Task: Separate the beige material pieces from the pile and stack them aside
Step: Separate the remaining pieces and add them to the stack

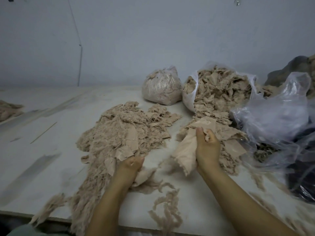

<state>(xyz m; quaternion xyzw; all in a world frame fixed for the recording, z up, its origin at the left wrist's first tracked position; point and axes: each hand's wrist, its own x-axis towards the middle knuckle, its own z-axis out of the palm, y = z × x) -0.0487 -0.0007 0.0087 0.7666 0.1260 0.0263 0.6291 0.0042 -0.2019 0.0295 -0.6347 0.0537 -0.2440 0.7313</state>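
Beige material piece (185, 153) near bench front edge, gripped by right hand (207, 148). Left hand (132, 165) clutches fluff at the pile (122, 133), bench centre. Judged light, limp, frayed, sheds fibre; best pinched on the flat backing, not loose fibres.

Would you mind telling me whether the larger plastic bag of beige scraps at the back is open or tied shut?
Open. The larger plastic bag lies tipped toward the camera, its mouth gaping, and beige scraps spill from it onto the table.
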